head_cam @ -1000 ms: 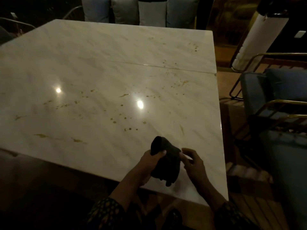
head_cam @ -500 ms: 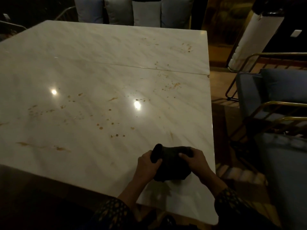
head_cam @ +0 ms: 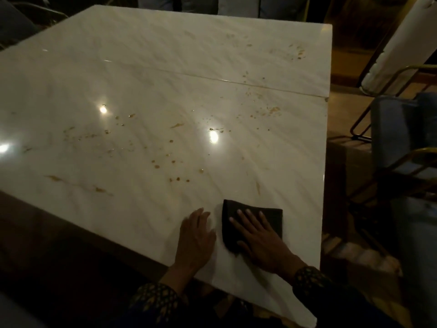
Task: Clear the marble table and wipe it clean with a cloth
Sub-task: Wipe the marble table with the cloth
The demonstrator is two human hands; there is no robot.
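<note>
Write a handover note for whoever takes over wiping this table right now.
Right hand: flat, fingers straight, pressing the cloth onto the table near its front right corner.
Left hand: open, flat on the marble beside the cloth, holding nothing.
Done: nothing stands on the table; cloth is folded and down.
Left: brown spots across the middle and far right remain unwiped.

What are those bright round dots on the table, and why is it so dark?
Head view: the dots are lamp glare reflected off the shiny marble table; the room is dim, so the edges go black, and the left hand looks slightly blurred.
</note>
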